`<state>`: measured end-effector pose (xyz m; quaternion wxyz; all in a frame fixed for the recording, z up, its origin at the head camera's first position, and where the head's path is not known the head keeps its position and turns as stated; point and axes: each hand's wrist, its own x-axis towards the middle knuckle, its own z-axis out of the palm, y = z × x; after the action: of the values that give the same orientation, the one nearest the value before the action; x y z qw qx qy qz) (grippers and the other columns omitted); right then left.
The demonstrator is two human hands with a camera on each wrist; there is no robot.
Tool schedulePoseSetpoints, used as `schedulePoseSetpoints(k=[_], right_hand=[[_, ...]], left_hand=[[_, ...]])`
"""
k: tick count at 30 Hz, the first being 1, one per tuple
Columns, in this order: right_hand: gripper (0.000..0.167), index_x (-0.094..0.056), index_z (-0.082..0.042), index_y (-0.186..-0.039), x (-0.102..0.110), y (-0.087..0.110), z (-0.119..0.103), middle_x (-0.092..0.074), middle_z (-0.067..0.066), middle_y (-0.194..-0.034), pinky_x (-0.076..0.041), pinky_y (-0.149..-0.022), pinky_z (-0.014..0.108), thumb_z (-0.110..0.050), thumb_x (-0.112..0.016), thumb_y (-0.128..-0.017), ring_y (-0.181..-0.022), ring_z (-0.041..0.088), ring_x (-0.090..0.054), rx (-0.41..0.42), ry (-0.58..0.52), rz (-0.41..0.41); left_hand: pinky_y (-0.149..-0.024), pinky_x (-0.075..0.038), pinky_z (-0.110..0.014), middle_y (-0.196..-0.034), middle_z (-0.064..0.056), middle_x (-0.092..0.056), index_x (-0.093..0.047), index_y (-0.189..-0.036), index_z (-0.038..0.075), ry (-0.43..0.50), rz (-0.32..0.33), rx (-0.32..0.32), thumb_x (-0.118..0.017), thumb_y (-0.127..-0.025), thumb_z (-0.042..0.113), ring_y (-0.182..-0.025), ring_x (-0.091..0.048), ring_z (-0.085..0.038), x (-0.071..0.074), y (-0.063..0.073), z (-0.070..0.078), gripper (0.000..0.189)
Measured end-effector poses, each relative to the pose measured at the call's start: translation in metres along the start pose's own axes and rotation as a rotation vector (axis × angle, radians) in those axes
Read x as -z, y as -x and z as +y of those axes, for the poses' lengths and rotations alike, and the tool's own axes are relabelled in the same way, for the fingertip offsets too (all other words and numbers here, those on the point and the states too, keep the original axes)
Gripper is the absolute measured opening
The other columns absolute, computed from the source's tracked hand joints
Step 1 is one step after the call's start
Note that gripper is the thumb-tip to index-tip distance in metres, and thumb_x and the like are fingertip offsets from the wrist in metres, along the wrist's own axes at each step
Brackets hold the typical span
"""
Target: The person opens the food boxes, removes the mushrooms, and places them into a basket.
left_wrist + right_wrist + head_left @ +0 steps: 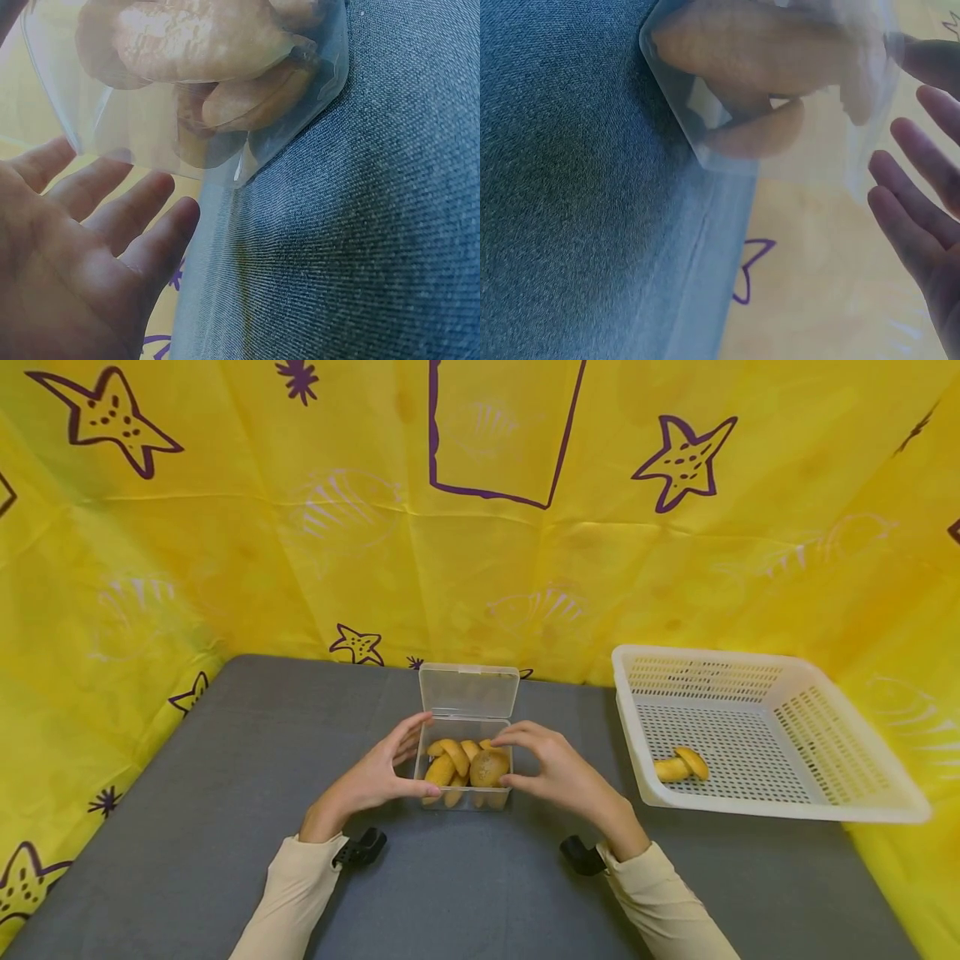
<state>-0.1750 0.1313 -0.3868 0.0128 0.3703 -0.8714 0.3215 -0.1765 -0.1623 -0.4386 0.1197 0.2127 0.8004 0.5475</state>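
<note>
A clear plastic box (467,798) with its hinged lid (469,691) raised at the back stands on the grey table. Several yellow-brown mushrooms fill it, one with a round speckled cap (490,768) at the right. At the box's left side is my left hand (375,772), thumb by the front left corner, fingers spread along the wall (97,135). My right hand (555,768) is at the other side, its fingers loosely bent near the rim. In the right wrist view, the box (780,176) shows mushrooms through its wall, and most fingers (907,195) stand apart from it.
To the right, a white perforated plastic basket (780,810) holds a single mushroom (681,765) near its front left corner. Yellow cloth (480,568) with purple drawings hangs behind the grey table (465,893) and along its sides.
</note>
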Motion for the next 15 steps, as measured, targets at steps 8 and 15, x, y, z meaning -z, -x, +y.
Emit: schedulePoseSetpoints(k=[8,15], right_hand=[[0.046,-0.066,-0.003,-0.123,-0.004,-0.012,-0.004,-0.065,0.008,-0.124,-0.054,-0.097,0.04,-0.011,-0.082,-0.081,-0.116,0.024,-0.062,0.024,0.021,-0.073],[0.049,-0.067,-0.002,-0.123,-0.001,-0.019,-0.008,-0.066,0.01,-0.122,-0.056,-0.093,0.038,-0.01,-0.085,-0.077,-0.113,0.025,-0.063,0.038,0.076,-0.12]], left_hand=[[-0.12,-0.027,-0.058,-0.164,-0.013,-0.023,-0.018,-0.159,0.02,0.0,0.004,-0.002,-0.084,-0.08,0.023,-0.15,-0.026,-0.038,0.0,0.0,0.0,0.103],[-0.12,-0.026,-0.058,-0.165,-0.012,-0.022,-0.018,-0.159,0.021,0.0,0.001,0.011,-0.084,-0.08,0.024,-0.15,-0.026,-0.039,0.0,0.0,0.002,0.103]])
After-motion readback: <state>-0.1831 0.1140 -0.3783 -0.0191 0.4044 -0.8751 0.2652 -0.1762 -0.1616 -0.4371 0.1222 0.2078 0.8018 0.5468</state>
